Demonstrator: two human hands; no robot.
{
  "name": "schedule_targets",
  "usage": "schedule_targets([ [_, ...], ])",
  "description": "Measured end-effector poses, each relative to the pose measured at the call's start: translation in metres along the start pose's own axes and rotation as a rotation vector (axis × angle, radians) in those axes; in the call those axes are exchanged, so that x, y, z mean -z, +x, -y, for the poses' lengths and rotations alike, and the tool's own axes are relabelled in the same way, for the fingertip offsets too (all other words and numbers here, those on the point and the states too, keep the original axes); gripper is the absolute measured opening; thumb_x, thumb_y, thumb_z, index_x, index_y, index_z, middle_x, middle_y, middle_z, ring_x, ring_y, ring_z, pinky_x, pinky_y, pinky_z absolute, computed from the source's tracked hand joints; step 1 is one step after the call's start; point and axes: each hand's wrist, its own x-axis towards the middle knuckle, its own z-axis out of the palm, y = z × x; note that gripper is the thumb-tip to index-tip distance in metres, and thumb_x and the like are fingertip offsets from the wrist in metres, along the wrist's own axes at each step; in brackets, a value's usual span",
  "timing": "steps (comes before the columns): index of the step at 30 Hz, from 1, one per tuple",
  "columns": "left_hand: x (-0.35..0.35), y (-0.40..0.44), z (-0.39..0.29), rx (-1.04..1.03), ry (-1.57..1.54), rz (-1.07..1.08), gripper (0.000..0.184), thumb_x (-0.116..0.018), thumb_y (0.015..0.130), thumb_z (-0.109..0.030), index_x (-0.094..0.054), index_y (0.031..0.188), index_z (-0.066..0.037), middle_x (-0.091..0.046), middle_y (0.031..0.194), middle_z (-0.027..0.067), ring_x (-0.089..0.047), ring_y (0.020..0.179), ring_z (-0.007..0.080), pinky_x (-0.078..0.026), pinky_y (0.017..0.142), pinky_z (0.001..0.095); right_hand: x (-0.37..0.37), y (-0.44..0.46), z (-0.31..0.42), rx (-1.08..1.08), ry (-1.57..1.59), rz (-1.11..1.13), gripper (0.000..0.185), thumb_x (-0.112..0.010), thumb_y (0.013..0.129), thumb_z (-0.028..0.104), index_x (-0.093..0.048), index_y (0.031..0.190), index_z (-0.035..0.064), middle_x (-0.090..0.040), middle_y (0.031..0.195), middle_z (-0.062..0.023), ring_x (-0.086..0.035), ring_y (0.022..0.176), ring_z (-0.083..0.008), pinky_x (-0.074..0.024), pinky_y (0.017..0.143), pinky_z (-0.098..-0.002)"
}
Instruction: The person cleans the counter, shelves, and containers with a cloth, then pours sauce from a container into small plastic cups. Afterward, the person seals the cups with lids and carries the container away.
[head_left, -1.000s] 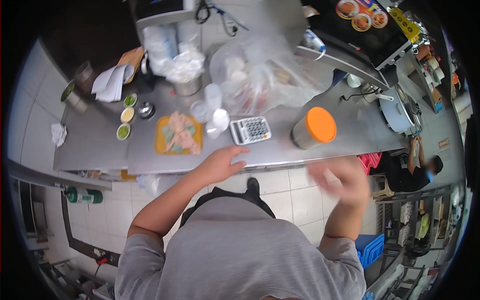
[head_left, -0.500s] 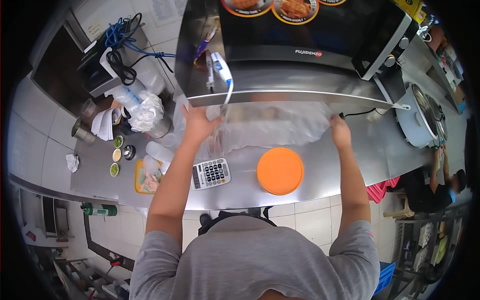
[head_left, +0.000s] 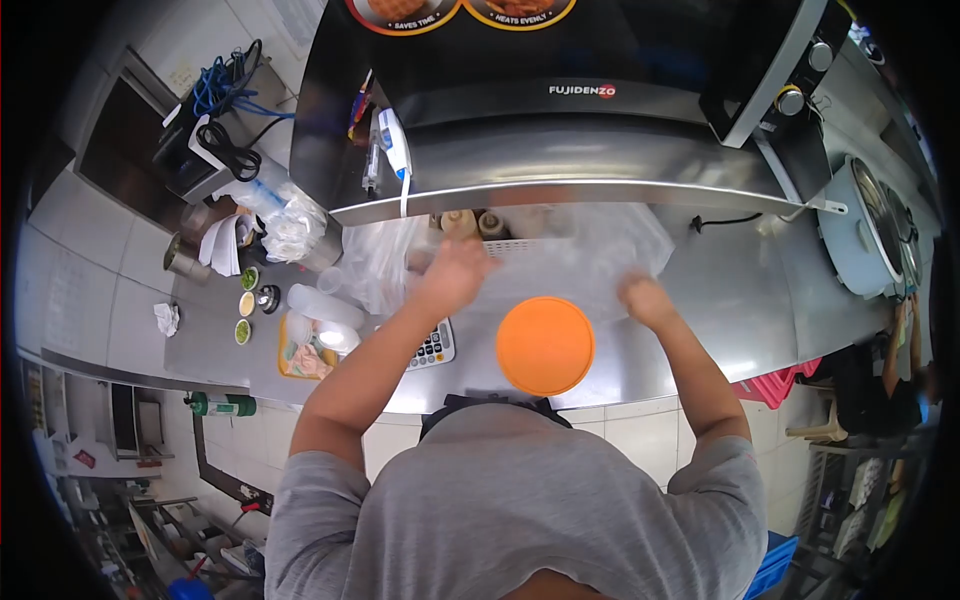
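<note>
Past the orange lid [head_left: 545, 345], the clear plastic [head_left: 640, 238] is parted, so round tops [head_left: 458, 222] peek out, and the left hand [head_left: 458, 276] and right hand [head_left: 646, 299] are by it, maybe pinching, but I can't tell.

Single view: head-worn camera, looking forward and steeply down over wearer's gray shirt [head_left: 530, 490], which fills near foreground. Steel counter [head_left: 720, 335] spans middle within arm's reach; microwave oven [head_left: 600, 135] looms close at top. Wide fisheye, edges curved, dark.
</note>
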Motion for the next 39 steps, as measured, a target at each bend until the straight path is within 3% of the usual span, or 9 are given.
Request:
schedule_targets([
  [3, -0.046, -0.034, 0.005, -0.111, -0.018, 0.234, 0.037, -0.063, 0.074, -0.013, -0.063, 0.111, -0.013, -0.064, 0.093, 0.0091, -0.056, 0.105, 0.0286, -0.034, 0.099, 0.0481, 0.011, -0.008, -0.023, -0.143, 0.364, 0.155, 0.016, -0.059, 0.073, 0.005, -0.068, 0.086, 0.0049, -0.063, 0.1, -0.0173, -0.059, 0.091, -0.0349, -0.0471, 0.079, -0.0429],
  [5, -0.052, -0.047, 0.001, -0.004, -0.204, 0.449, 0.032, -0.062, 0.074, -0.013, -0.065, 0.106, -0.012, -0.064, 0.092, 0.0103, -0.057, 0.102, 0.0301, -0.041, 0.093, 0.0459, 0.098, 0.005, 0.031, -0.274, 0.366, -0.138, 0.016, -0.06, 0.075, 0.008, -0.067, 0.089, 0.0057, -0.063, 0.101, -0.0166, -0.06, 0.086, -0.0351, -0.0484, 0.076, -0.0432],
  [7, -0.023, -0.032, -0.01, 0.038, -0.299, 0.327, 0.032, -0.062, 0.074, -0.013, -0.065, 0.106, -0.009, -0.063, 0.1, 0.0135, -0.057, 0.1, 0.0328, -0.045, 0.089, 0.0426, 0.135, 0.021, 0.056, -0.045, 0.746, -0.363, 0.021, -0.064, 0.076, 0.013, -0.067, 0.096, 0.0085, -0.063, 0.107, -0.016, -0.06, 0.093, -0.0342, -0.0478, 0.081, -0.0417],
  [9, 0.005, -0.007, -0.005, 0.084, -0.387, 0.139, 0.032, -0.061, 0.076, -0.014, -0.063, 0.107, -0.006, -0.062, 0.106, 0.0167, -0.057, 0.1, 0.0352, -0.047, 0.087, 0.0414, 0.14, 0.047, 0.065, 0.135, 0.484, -0.416, 0.03, -0.067, 0.076, 0.017, -0.064, 0.105, 0.0084, -0.062, 0.109, -0.0151, -0.058, 0.101, -0.0327, -0.0453, 0.088, -0.0401],
  [12, 0.064, 0.029, 0.011, 0.355, -0.185, 0.029, 0.031, -0.061, 0.078, -0.017, -0.062, 0.106, -0.004, -0.061, 0.109, 0.0199, -0.057, 0.101, 0.0365, -0.046, 0.088, 0.0423, 0.11, 0.078, 0.016, -0.103, -0.084, -0.515, 0.035, -0.067, 0.078, 0.019, -0.062, 0.11, 0.0065, -0.061, 0.112, -0.0143, -0.055, 0.107, -0.0315, -0.0419, 0.094, -0.0391],
  [16, 0.061, 0.036, 0.079, 0.335, 0.039, -0.447, 0.028, -0.063, 0.08, -0.019, -0.064, 0.104, -0.004, -0.064, 0.098, 0.0183, -0.061, 0.092, 0.0374, -0.048, 0.081, 0.0423, 0.131, 0.116, -0.029, -0.141, -0.157, -1.011, 0.036, -0.066, 0.08, 0.018, -0.06, 0.112, 0.0026, -0.06, 0.113, -0.015, -0.054, 0.107, -0.032, -0.0406, 0.095, -0.0392],
  [30, 0.031, 0.021, 0.213, 0.62, 0.253, -0.124, 0.027, -0.064, 0.08, -0.017, -0.064, 0.104, -0.004, -0.064, 0.098, 0.0179, -0.06, 0.094, 0.0365, -0.047, 0.083, 0.0429, 0.08, 0.157, -0.085, -0.119, -0.071, -0.583, 0.035, -0.064, 0.082, 0.017, -0.059, 0.113, 0.0018, -0.06, 0.114, -0.0153, -0.054, 0.106, -0.0329, -0.0408, 0.094, -0.0389],
  [36, 0.03, -0.016, 0.205, 0.608, 0.15, -0.305, 0.027, -0.064, 0.08, -0.017, -0.063, 0.104, -0.004, -0.064, 0.098, 0.0177, -0.06, 0.095, 0.0361, -0.047, 0.084, 0.0432, 0.04, 0.125, -0.091, -0.101, -0.004, -0.59, 0.035, -0.064, 0.083, 0.016, -0.058, 0.114, 0.0015, -0.06, 0.114, -0.0155, -0.054, 0.106, -0.0332, -0.0408, 0.094, -0.0388],
  [39, 0.016, -0.058, 0.192, 0.315, 0.359, -0.471, 0.027, -0.064, 0.08, -0.017, -0.063, 0.104, -0.004, -0.064, 0.098, 0.0176, -0.06, 0.095, 0.0359, -0.046, 0.084, 0.0433, 0.079, 0.098, -0.054, -0.24, 0.088, -0.632, 0.03, -0.062, 0.086, 0.014, -0.059, 0.113, 0.0024, -0.061, 0.112, -0.0161, -0.057, 0.103, -0.0324, -0.0427, 0.091, -0.0383],
])
